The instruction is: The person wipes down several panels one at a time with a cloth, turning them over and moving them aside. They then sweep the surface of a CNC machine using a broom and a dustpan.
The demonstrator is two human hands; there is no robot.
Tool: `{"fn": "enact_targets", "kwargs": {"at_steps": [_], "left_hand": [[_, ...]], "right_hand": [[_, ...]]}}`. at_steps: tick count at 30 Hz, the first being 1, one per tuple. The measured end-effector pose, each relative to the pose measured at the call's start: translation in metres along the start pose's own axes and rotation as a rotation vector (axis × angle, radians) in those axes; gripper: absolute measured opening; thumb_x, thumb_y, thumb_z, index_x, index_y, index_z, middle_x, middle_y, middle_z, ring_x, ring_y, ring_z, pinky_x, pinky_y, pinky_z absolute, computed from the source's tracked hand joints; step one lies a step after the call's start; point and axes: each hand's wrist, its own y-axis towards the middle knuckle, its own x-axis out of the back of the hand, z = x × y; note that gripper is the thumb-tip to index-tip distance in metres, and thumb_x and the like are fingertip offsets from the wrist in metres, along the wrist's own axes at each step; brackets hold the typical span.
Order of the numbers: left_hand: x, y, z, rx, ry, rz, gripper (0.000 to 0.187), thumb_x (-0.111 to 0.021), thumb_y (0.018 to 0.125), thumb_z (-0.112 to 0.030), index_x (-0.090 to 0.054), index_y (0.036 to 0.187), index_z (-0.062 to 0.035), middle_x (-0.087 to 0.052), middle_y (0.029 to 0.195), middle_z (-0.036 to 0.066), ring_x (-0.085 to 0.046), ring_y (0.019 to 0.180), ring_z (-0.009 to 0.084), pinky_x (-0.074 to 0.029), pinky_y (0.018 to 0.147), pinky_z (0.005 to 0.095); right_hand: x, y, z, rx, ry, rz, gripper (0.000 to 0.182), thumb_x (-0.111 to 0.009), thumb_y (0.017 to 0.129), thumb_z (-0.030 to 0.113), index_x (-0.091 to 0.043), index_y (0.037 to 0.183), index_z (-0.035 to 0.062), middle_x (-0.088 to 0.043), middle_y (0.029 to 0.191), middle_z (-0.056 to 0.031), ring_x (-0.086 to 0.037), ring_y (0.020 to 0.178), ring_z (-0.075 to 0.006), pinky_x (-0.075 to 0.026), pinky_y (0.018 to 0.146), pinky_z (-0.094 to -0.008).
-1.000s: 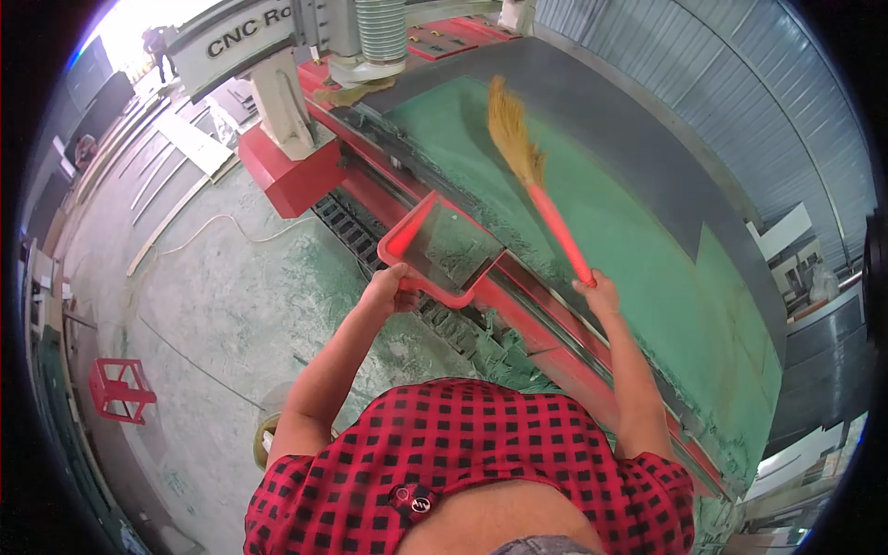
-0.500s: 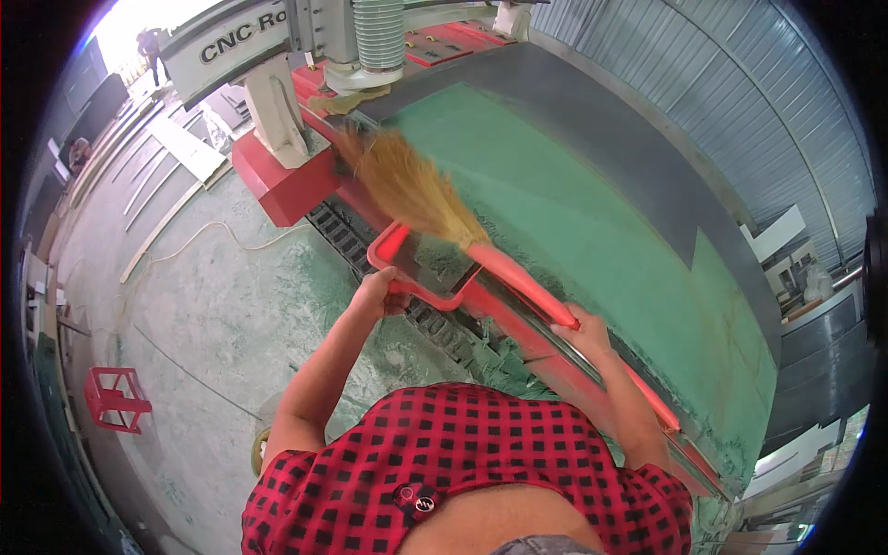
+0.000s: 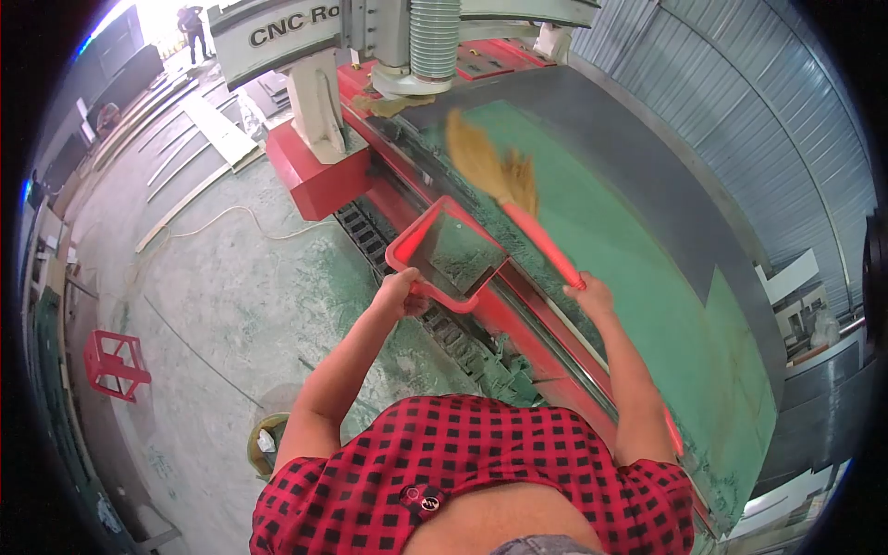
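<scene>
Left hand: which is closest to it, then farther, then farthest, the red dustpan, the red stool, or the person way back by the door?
1. Red dustpan: held in the left hand.
2. Red stool: on the floor, far left.
3. Person: top, at the bright doorway.

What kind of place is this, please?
Most likely a woodworking or panel-cutting workshop: a large CNC router machine stands over a dusty green bed, cut boards lie on the concrete floor, and corrugated metal walls enclose it.

At about eleven o'clock in my view, I read "CNC Ro" in dark letters on the pale grey metal gantry beam; the rest is cut off. Nothing else is legible.
</scene>
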Motion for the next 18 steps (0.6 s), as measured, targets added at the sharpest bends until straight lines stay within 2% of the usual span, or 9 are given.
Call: {"fn": "enact_targets", "kwargs": {"at_steps": [2, 5, 8, 11, 14, 18], "left_hand": [[0.001, 0.003, -0.001, 0.019, -0.016, -0.026, 0.025, -0.055, 0.073, -0.027, -0.062, 0.079, -0.0041, -0.058, 0.063, 0.010, -0.058, 0.050, 0.0220, -0.049, 0.048, 0.0354], [0.005, 0.010, -0.003, 0.020, -0.021, -0.013, 0.024, -0.054, 0.073, -0.027, -0.062, 0.079, -0.0054, -0.059, 0.064, 0.009, -0.058, 0.051, 0.0210, -0.049, 0.048, 0.0349], [0.010, 0.016, -0.003, 0.002, -0.012, 0.008, 0.023, -0.053, 0.075, -0.028, -0.062, 0.079, -0.0073, -0.059, 0.065, 0.007, -0.058, 0.052, 0.0195, -0.049, 0.048, 0.0345], [0.013, 0.017, -0.002, 0.000, -0.030, 0.002, 0.023, -0.052, 0.077, -0.029, -0.062, 0.080, -0.0087, -0.059, 0.065, 0.006, -0.058, 0.053, 0.0180, -0.049, 0.048, 0.0341], [0.014, 0.015, -0.002, 0.016, -0.007, -0.007, 0.023, -0.051, 0.078, -0.029, -0.062, 0.081, -0.0092, -0.059, 0.065, 0.006, -0.058, 0.052, 0.0176, -0.049, 0.048, 0.0336], [0.017, 0.032, 0.010, 0.005, 0.055, 0.045, 0.025, -0.052, 0.078, -0.034, -0.058, 0.081, -0.0095, -0.060, 0.066, 0.005, -0.059, 0.054, 0.0182, -0.047, 0.049, 0.0333]], "right_hand": [[-0.003, -0.018, 0.010, 0.040, -0.040, 0.068, 0.048, -0.065, 0.074, 0.043, -0.057, 0.109, 0.0112, -0.063, 0.095, -0.0172, -0.059, 0.091, -0.0351, -0.046, 0.080, -0.0433], [-0.003, -0.045, 0.013, 0.128, -0.024, 0.032, 0.055, -0.064, 0.073, 0.045, -0.055, 0.116, 0.0112, -0.062, 0.100, -0.0187, -0.058, 0.095, -0.0347, -0.045, 0.084, -0.0427], [0.012, -0.072, 0.022, 0.122, -0.025, 0.097, 0.058, -0.063, 0.074, 0.046, -0.053, 0.120, 0.0110, -0.061, 0.103, -0.0188, -0.058, 0.096, -0.0349, -0.045, 0.084, -0.0425], [0.015, -0.087, 0.023, 0.145, 0.052, 0.060, 0.057, -0.061, 0.076, 0.046, -0.053, 0.120, 0.0104, -0.061, 0.104, -0.0188, -0.058, 0.096, -0.0357, -0.045, 0.084, -0.0428], [0.039, -0.082, 0.053, 0.180, 0.118, 0.023, 0.057, -0.059, 0.078, 0.046, -0.051, 0.121, 0.0098, -0.061, 0.104, -0.0191, -0.058, 0.096, -0.0362, -0.045, 0.082, -0.0432], [0.076, -0.036, 0.103, 0.301, 0.024, -0.003, 0.051, -0.056, 0.080, 0.044, -0.049, 0.119, 0.0114, -0.062, 0.098, -0.0178, -0.058, 0.093, -0.0359, -0.045, 0.079, -0.0441]]}}
